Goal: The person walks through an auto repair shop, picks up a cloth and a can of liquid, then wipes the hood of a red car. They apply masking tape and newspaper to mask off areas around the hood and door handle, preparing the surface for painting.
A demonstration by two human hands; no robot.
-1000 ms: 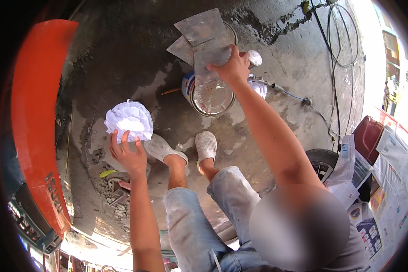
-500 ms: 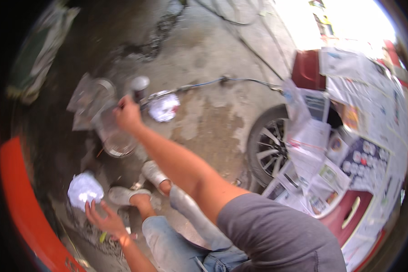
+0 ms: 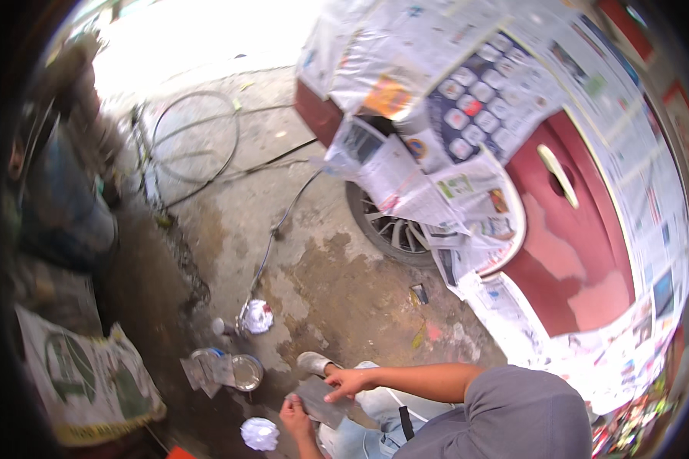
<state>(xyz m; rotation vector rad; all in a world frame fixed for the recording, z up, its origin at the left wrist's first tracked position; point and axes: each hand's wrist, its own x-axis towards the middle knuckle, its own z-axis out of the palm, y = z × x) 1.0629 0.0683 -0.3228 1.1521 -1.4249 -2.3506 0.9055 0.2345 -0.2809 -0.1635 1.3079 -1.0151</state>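
Note:
My right hand grips a grey rectangular sheet above my lap, while my left hand holds its left edge, fingers closed on it. A crumpled white paper wad lies on the floor just left of my left hand. Farther off, round metal cans stand with more grey sheets on them. Beside these are an upright white-topped item, too small to make out, and crumpled paper where a hose ends.
A maroon car masked with newspaper occupies the right, its wheel at floor level. Hoses and cables coil on the stained concrete. Dark drums and a printed sack line the left.
My view has swung right and up toward the masked car. The grey sheet has left the can pile for my lap, and my left hand has moved from the paper wad to grip the sheet.

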